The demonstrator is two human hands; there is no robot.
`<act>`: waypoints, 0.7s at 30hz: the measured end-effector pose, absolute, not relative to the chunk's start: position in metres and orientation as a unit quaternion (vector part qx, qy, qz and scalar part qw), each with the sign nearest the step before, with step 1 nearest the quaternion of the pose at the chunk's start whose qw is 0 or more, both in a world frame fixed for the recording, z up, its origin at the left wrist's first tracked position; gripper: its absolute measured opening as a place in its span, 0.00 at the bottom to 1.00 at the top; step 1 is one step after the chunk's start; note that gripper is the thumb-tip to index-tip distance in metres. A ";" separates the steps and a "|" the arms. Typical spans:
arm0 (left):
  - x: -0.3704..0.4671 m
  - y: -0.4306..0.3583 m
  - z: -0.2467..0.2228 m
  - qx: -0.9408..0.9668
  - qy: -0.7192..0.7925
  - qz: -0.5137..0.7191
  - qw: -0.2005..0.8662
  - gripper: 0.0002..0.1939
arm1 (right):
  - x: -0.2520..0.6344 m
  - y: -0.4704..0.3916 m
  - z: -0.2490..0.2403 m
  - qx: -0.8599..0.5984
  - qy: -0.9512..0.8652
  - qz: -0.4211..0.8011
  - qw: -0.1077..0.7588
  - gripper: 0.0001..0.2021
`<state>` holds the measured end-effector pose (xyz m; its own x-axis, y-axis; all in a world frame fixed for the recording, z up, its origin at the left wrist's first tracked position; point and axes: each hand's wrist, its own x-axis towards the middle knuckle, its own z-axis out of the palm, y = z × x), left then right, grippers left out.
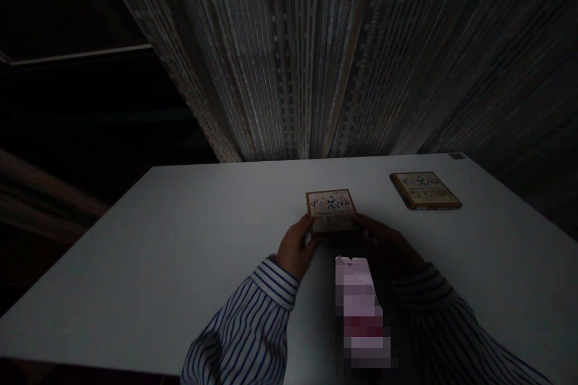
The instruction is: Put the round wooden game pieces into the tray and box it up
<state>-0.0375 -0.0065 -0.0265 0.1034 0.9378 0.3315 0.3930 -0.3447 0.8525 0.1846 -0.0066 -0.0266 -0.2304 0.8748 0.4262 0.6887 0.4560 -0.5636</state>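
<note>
A flat Chinese chess box [332, 207] with dark brush lettering on a pale, brown-edged cover is held at the middle of the white table. My left hand [295, 245] is closed on its lower left side, fingers along the edge and thumb near the front corner. At the lower right side, my right hand [386, 240] grips the box, its fingertips partly lost in shadow. Whether the box rests on the table or is slightly raised, I cannot tell. Between my forearms lies a phone [356, 280] with a bright, pixelated screen.
A matching box [425, 190] lies flat on the white table [180, 240], further back to the right. Near the far right corner is a small dark square [456, 156]. Behind the table hangs a striped curtain [311, 60]. The room to the left is very dark.
</note>
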 end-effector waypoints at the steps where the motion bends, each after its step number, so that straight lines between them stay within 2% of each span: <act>1: -0.037 -0.006 -0.027 0.681 0.491 0.454 0.298 0.23 | 0.183 -0.007 -0.027 -0.510 -0.769 0.126 0.363 0.19; 21: -0.039 -0.005 -0.033 0.758 0.508 0.357 0.198 0.23 | 0.187 -0.001 -0.039 -0.503 -0.800 0.085 0.315 0.20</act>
